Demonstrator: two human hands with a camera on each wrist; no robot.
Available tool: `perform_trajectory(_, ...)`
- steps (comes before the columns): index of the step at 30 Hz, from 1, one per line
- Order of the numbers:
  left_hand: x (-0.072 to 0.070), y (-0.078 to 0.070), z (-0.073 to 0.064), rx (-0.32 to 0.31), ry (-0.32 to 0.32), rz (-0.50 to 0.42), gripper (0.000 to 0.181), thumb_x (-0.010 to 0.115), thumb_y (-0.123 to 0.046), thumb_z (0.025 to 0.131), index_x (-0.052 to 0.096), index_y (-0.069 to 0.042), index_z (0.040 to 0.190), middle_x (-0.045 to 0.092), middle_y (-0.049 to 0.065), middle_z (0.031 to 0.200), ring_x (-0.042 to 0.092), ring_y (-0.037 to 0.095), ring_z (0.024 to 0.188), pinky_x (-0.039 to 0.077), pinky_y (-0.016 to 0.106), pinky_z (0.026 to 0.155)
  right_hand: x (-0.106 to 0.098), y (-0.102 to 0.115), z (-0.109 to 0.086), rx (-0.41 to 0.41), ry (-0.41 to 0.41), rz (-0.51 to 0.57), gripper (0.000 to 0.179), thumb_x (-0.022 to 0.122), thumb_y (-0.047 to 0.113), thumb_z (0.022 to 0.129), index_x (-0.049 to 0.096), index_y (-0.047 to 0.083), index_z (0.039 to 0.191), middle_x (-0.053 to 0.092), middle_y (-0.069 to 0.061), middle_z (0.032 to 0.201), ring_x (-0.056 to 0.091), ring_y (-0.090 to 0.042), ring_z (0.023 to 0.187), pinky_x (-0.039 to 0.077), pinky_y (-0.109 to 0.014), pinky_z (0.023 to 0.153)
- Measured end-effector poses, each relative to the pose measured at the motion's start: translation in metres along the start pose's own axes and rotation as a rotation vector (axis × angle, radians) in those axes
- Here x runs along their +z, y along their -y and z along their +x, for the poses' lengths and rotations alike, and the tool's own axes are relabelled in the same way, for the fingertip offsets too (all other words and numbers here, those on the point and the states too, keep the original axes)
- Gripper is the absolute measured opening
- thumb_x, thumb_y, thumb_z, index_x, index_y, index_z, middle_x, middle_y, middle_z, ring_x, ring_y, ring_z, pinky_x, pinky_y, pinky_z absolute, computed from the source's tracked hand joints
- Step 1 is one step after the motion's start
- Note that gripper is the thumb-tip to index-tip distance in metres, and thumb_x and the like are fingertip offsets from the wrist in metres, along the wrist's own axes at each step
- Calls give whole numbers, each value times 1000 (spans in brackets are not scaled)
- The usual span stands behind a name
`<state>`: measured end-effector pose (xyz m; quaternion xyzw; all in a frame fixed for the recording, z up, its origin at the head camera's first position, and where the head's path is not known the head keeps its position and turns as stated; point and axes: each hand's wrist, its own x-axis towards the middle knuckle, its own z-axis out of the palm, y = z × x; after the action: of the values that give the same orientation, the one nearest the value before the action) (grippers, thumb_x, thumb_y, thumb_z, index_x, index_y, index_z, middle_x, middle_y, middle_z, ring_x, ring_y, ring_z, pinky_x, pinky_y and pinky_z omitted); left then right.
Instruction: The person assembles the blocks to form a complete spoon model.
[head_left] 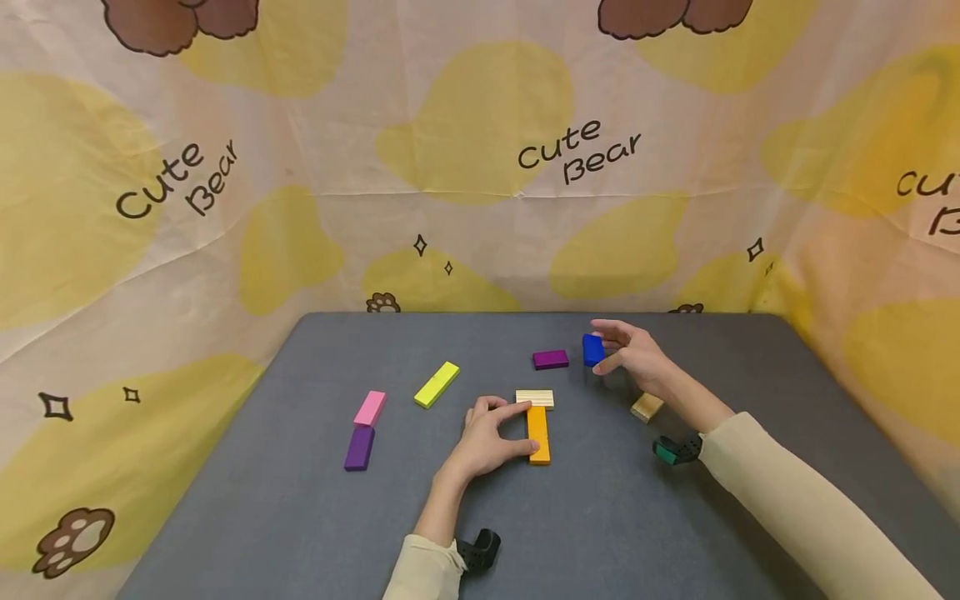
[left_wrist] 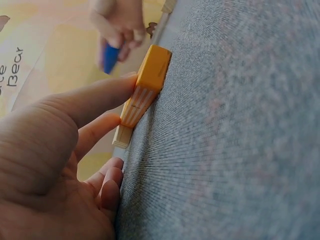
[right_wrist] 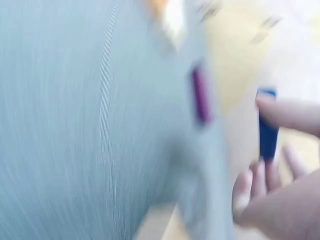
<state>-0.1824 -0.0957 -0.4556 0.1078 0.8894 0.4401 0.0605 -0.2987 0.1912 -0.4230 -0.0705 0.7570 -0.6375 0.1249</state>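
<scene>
In the head view, my left hand is at an orange block lying on the table. Its thumb and index fingertips touch the block's near long side; the other fingers hang beside it. A pale wooden block lies crosswise against the orange block's far end. My right hand pinches a blue block between thumb and fingers, raised off the table. The right wrist view, though blurred, shows the blue block upright in the grip. A dark magenta block lies left of this hand.
On the left of the grey table lie a pink block and a purple block, end to end. A yellow block lies slanted nearby. Another wooden block sits under the right forearm. A patterned cloth hangs behind.
</scene>
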Motion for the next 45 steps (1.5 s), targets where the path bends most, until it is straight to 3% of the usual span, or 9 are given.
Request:
perform_trajectory(4,0,0,1,-21,-1,6,61,83,-35,79,63,-25,136,40,8,127,32,31,118,36,51,94,23,16,-39,-21,-87,65,83,75,-15,73,41,4,147,40,-19,146,33,-37,131,26,-50,110)
perform_trajectory(10,0,1,3,-36,-6,16,60,82,-37,79,63,-26,135,40,6,127,31,31,118,36,50,95,71,16,-101,89,-136,86,76,79,-12,72,48,3,141,47,-17,140,39,-36,125,28,-57,107)
perform_trajectory(14,0,0,2,-36,-13,20,61,82,-37,79,62,-26,136,40,7,128,32,31,119,37,51,96,98,7,-130,116,-179,49,74,81,-11,69,52,2,136,53,-16,134,46,-34,119,38,-53,101)
perform_trajectory(18,0,-2,3,-31,-15,15,61,82,-38,80,62,-26,136,40,7,129,32,31,119,37,52,96,115,1,-147,121,-234,-5,75,85,-11,63,57,4,131,59,-11,128,52,-31,113,44,-46,96)
perform_trajectory(29,-4,-3,2,-13,-31,24,61,82,-37,79,62,-25,136,40,8,129,33,31,118,37,51,96,142,-10,-158,161,-230,59,77,87,-16,54,62,4,124,64,-6,120,55,-26,107,47,-42,93)
perform_trajectory(35,-3,0,0,-11,-29,14,61,82,-38,79,62,-25,136,41,7,128,33,31,117,37,51,95,149,-13,-155,151,-231,-31,78,89,-15,52,64,6,122,64,-5,118,56,-25,107,46,-44,93)
perform_trajectory(42,0,1,-1,-15,-14,16,61,81,-38,80,62,-24,136,40,7,128,34,30,117,37,50,94,150,-12,-157,221,-211,-151,76,91,-10,52,66,12,121,61,-8,111,54,-27,100,49,-42,83)
perform_trajectory(45,0,1,-1,-12,-16,12,61,82,-38,80,62,-24,136,40,7,129,34,30,117,37,51,95,152,-14,-155,181,-214,-209,74,91,-9,53,66,11,120,62,-7,105,55,-25,92,50,-39,77)
